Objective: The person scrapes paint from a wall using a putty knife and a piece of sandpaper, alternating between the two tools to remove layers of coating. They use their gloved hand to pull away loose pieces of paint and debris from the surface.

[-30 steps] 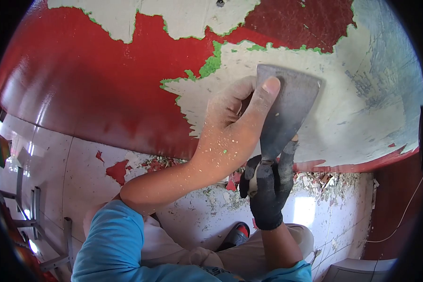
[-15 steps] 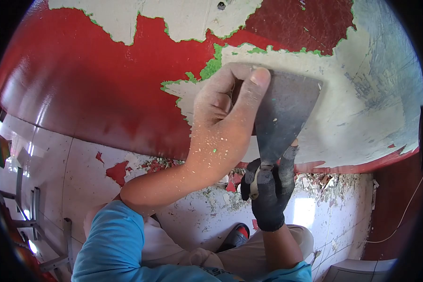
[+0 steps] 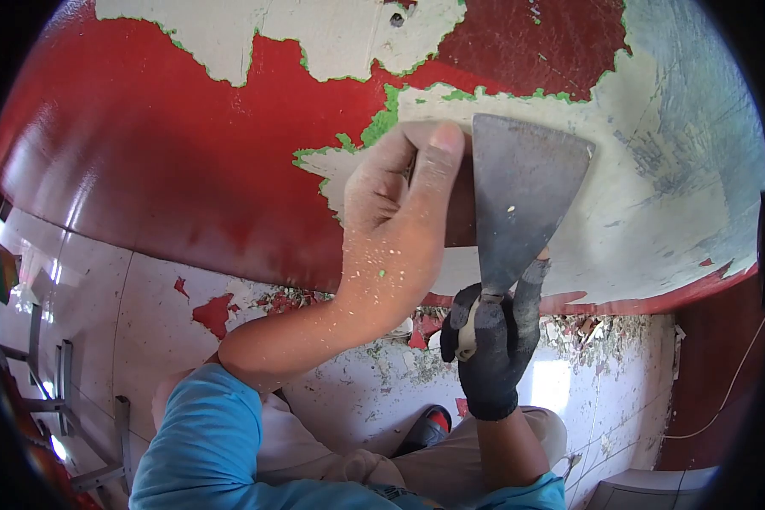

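Scraper in the right fist, its broad edge pointing away from the body, with the bare left hand just beside the blade

The right hand (image 3: 495,361), in a black glove, is wrapped around the handle (image 3: 467,330) of the scraper (image 3: 531,183), with one finger stretched up alongside the base of the blade. The right hand is the nearer to the handle, so the scraper lies straight ahead of it. Its long axis runs from the fist away from the body, tilting slightly to the right, and the blade fans out towards its far edge.

Just left of the scraper is the left hand (image 3: 382,200), bare and dusty, its thumb and fingers bent in close together. A dark reddish strip (image 3: 462,208) shows between it and the blade; whether the fingers pinch this cannot be told.

Behind the scraper spreads the panel (image 3: 178,153), curved and red, with pale bare areas and ragged green edges. The blade overlaps a pale area; contact there cannot be told. On the near side of the scraper, below the panel, red flakes (image 3: 212,314) and crumbs lie on the floor (image 3: 323,399). Well left of the scraper stands a metal frame (image 3: 65,382).
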A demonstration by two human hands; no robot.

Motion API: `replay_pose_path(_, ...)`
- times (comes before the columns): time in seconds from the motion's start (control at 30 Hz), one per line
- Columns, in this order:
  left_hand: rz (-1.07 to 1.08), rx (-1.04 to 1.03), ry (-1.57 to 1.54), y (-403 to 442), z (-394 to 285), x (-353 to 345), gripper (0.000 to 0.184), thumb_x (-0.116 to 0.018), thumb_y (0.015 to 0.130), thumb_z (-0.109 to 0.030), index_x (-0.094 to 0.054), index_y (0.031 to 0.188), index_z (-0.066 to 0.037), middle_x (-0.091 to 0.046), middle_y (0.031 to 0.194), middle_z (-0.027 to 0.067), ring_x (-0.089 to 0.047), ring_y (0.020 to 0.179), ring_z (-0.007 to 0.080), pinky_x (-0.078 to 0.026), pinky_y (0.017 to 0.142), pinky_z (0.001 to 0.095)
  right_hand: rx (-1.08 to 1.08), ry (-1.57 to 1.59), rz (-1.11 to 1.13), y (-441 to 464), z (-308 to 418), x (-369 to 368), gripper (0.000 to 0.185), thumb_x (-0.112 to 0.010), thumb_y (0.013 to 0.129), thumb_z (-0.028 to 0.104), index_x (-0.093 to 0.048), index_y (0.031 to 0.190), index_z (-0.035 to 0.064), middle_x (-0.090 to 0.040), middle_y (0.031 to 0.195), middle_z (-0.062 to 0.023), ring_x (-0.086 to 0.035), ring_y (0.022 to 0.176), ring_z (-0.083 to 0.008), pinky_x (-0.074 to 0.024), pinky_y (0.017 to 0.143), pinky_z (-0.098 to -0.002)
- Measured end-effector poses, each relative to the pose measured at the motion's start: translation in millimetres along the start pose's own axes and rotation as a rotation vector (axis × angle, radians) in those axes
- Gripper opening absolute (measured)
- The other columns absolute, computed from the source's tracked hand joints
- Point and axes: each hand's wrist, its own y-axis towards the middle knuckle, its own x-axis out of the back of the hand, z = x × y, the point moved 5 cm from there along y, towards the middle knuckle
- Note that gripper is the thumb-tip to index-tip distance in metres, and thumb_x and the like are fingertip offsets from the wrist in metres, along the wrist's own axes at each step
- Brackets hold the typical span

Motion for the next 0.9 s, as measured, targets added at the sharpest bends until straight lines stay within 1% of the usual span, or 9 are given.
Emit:
replay_pose_path(0.07,0.012,-0.013,0.035,-0.6,3.2,-3.0,0.020,-0.053,0.095,-0.023,-0.061,0.093,-0.005,-0.056,0.077,-0.0068,-0.042,0.064,-0.0006,-0.033,0.056,0.0159,-0.032,-0.003,-0.017,1.5,1.8,-0.4,0.063,-0.041,0.093,0.002,-0.008,0.146,0.0053,-0.052,0.067,-0.0071,-0.044,0.048,-0.0101,-0.0378,0.042,-0.0235)
replay_pose_path(0.13,0.078,0.214,0.022,-4.0,14.8,-8.5,0.026,-0.052,0.096,-0.027,-0.058,0.088,-0.002,-0.054,0.074,-0.0031,-0.048,0.066,0.0020,-0.042,0.057,0.0188,-0.062,0.019,-0.021,2.0,1.4,-0.2,0.063,-0.041,0.093,0.002,-0.008,0.147,0.0063,-0.052,0.067,-0.0076,-0.044,0.048,-0.0098,-0.0370,0.041,-0.0228)
replay_pose_path(0.17,0.098,0.187,0.077,-3.7,16.5,-7.8,0.028,-0.053,0.095,-0.029,-0.059,0.088,-0.002,-0.053,0.071,-0.0032,-0.046,0.062,0.0021,-0.042,0.052,0.0198,-0.061,0.020,-0.022,2.2,1.7,-0.7,0.063,-0.041,0.093,0.002,-0.008,0.147,0.0063,-0.052,0.067,-0.0076,-0.044,0.048,-0.0098,-0.0370,0.041,-0.0228)
replay_pose_path(0.27,0.136,0.139,0.171,1.0,15.0,-5.5,0.030,-0.052,0.095,-0.030,-0.058,0.086,-0.002,-0.052,0.069,-0.0025,-0.046,0.060,0.0024,-0.042,0.051,0.0206,-0.106,0.002,-0.029,3.0,-2.1,-3.5,0.063,-0.040,0.093,0.002,-0.007,0.147,0.0075,-0.053,0.067,-0.0075,-0.044,0.047,-0.0093,-0.0363,0.042,-0.0221)
replay_pose_path(0.33,0.132,0.178,0.166,3.8,14.3,-3.5,0.029,-0.054,0.095,-0.029,-0.060,0.085,-0.002,-0.056,0.073,-0.0029,-0.049,0.066,0.0018,-0.043,0.056,0.0199,-0.106,-0.033,-0.008,3.6,-4.6,-5.3,0.062,-0.039,0.094,0.011,-0.007,0.148,0.0140,-0.053,0.069,-0.0095,-0.046,0.043,-0.0118,-0.0387,0.037,-0.0241)
replay_pose_path(0.37,0.128,0.217,0.158,4.4,14.9,-3.2,0.028,-0.055,0.094,-0.028,-0.062,0.084,-0.003,-0.059,0.077,-0.0033,-0.051,0.071,0.0013,-0.044,0.062,0.0192,-0.106,-0.033,-0.008,3.7,-4.4,-6.1,0.062,-0.039,0.094,0.011,-0.007,0.148,0.0140,-0.053,0.069,-0.0095,-0.046,0.043,-0.0118,-0.0387,0.037,-0.0241)
replay_pose_path(0.43,0.109,0.227,0.133,4.8,14.0,-5.9,0.028,-0.055,0.094,-0.028,-0.061,0.084,-0.003,-0.059,0.076,-0.0033,-0.051,0.069,0.0014,-0.044,0.060,0.0195,-0.068,-0.086,-0.012,4.0,-1.3,-7.5,0.062,-0.037,0.094,0.001,-0.006,0.147,0.0084,-0.053,0.066,-0.0062,-0.043,0.046,-0.0085,-0.0359,0.042,-0.0212)
replay_pose_path(0.67,0.164,0.260,0.180,8.6,17.6,-1.5,0.030,-0.054,0.094,-0.030,-0.062,0.085,-0.002,-0.058,0.070,-0.0012,-0.054,0.057,0.0037,-0.046,0.049,0.0204,-0.094,-0.078,-0.062,2.7,0.3,-14.3,0.062,-0.037,0.095,0.002,-0.005,0.147,0.0078,-0.051,0.064,-0.0053,-0.042,0.044,-0.0093,-0.0352,0.041,-0.0222)
replay_pose_path(0.9,0.144,0.179,0.261,12.2,18.1,0.2,0.031,-0.054,0.094,-0.030,-0.059,0.078,-0.004,-0.055,0.066,-0.0024,-0.052,0.056,0.0029,-0.044,0.048,0.0194,-0.118,-0.014,-0.074,2.7,-3.8,-17.8,0.060,-0.036,0.095,-0.001,-0.007,0.147,0.0069,-0.051,0.065,-0.0062,-0.042,0.044,-0.0093,-0.0351,0.041,-0.0225)
